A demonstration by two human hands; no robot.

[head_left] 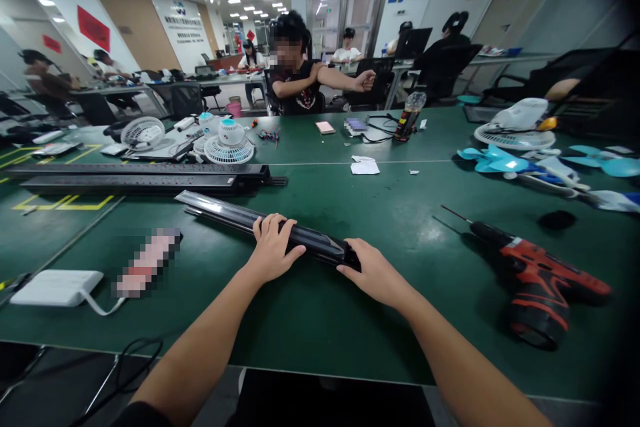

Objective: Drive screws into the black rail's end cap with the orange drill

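Note:
A long, glossy black casing (pixel 227 213) lies slantwise on the green table in front of me, its far end pointing to the upper left. My left hand (pixel 273 247) grips it past the middle, fingers draped over the top and thumb along the near side. At the near right end, my right hand (pixel 373 270) closes around the casing, with its thumb below and fingers partly hidden behind. A red and black cordless drill (pixel 543 267) with a long bit rests on its side to the right of my right hand.
Two long black housings (pixel 145 183) lie beyond the casing at left. White fan parts (pixel 227 147) and blue fan blades (pixel 500 160) are spread across the table. A bottle (pixel 407 120) stands at the back, near a seated person (pixel 295 73). A white power bank (pixel 57 287) and cable lie at left.

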